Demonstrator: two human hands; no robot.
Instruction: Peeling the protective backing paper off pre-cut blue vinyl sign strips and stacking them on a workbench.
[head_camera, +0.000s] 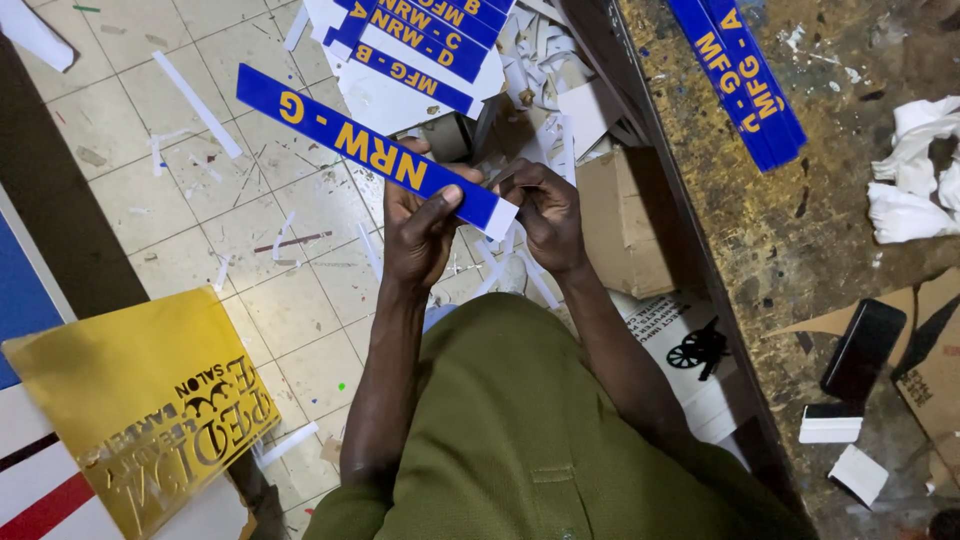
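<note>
While the green-clad lap fills the bottom of the view, both forearms reach up and away from it to meet over the tiled floor (130, 180). The left hand (420, 225) is closed round a long blue strip with yellow lettering (370, 150), thumb laid across its face and the other digits curled beneath, so the grip sits just short of the strip's near end. The right hand (545, 215) comes in from the other side, its fingers (515, 180) pinched together at that same near end, where a white corner of backing (500, 218) shows past the blue; whether they actually nip the white edge or only touch it I cannot tell.

The strip's long axis runs on a slant, from this near right end between the two hands up and away to the far left, its far end hanging free in the air over the floor. Both hands therefore crowd one end, the right nearest the tip, the left just beside it along the length.

Beyond the hands lies a stack of similar blue strips (420, 40) among white paper offcuts (540, 70). To the right, on the worn bench (800, 230), more blue strips (745, 75) lie well apart from the hands.
</note>
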